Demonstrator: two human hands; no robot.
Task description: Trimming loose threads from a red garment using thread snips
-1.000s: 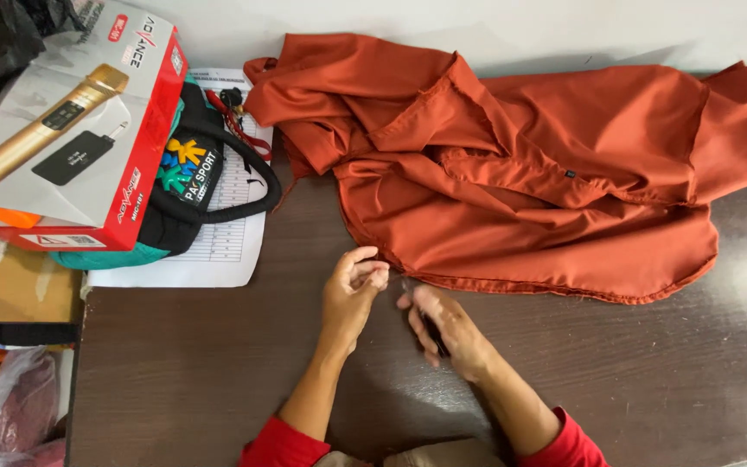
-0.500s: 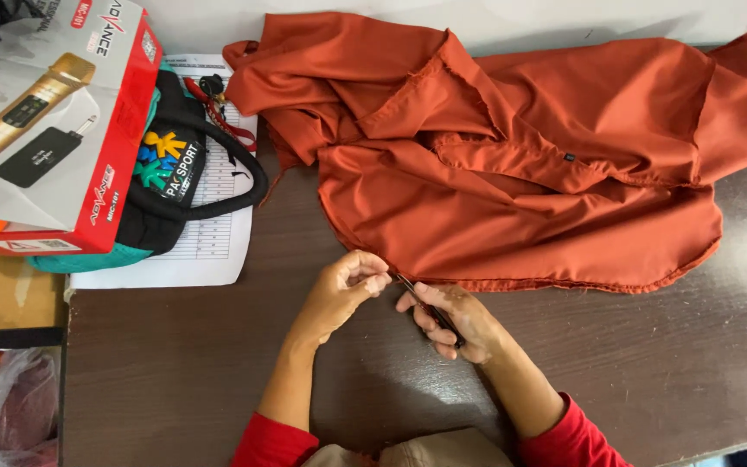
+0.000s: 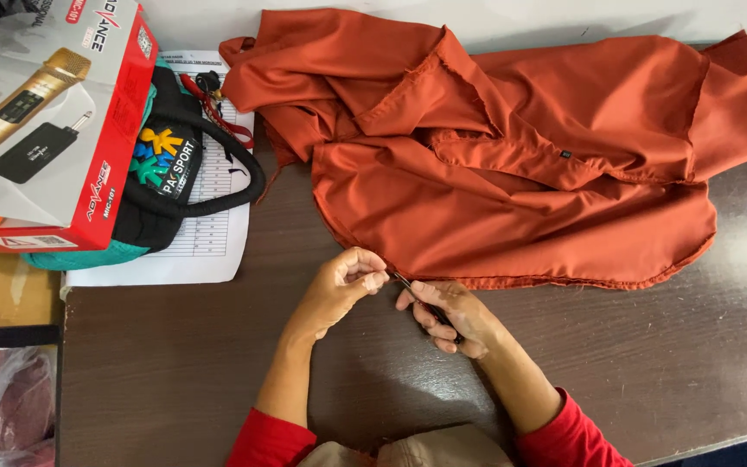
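A rust-orange garment (image 3: 520,164) lies spread across the far half of a dark brown table (image 3: 175,372). Just in front of its hem, my left hand (image 3: 343,285) has its fingertips pinched together, touching the tip of a small dark tool (image 3: 417,294). My right hand (image 3: 451,316) grips that thin tool, which points up-left toward the left fingertips. What the left fingers pinch is too small to tell. Both sleeves are red.
At the far left stands a red and grey box (image 3: 45,130) picturing a gold microphone. It rests on a black and teal bag (image 3: 175,173) with looped handles, over a printed sheet (image 3: 209,233). A plastic bag (image 3: 2,406) sits beyond the table's left edge.
Both hands have stayed close together at the hem, shifting slightly. The camera has tilted, so the garment and box appear further left and lower in view.
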